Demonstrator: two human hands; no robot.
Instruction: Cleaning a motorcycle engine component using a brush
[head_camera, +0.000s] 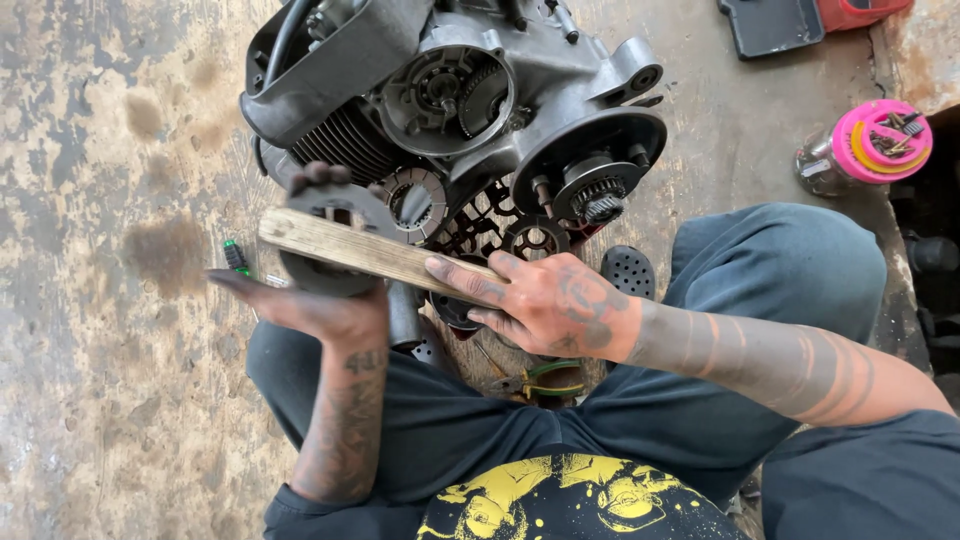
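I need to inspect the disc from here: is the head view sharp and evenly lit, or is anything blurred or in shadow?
Head view: even daylight, no strong glare; the engine and wooden strip are sharp; the disc in the left hand reads dark, its face mostly covered by the strip; right hand crisp; frame edges bend slightly from the wide lens.

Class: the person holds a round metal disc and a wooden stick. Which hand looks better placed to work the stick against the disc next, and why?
Probably the right hand: it grips the wooden stick lying across the disc. The left hand is occupied cradling the disc.
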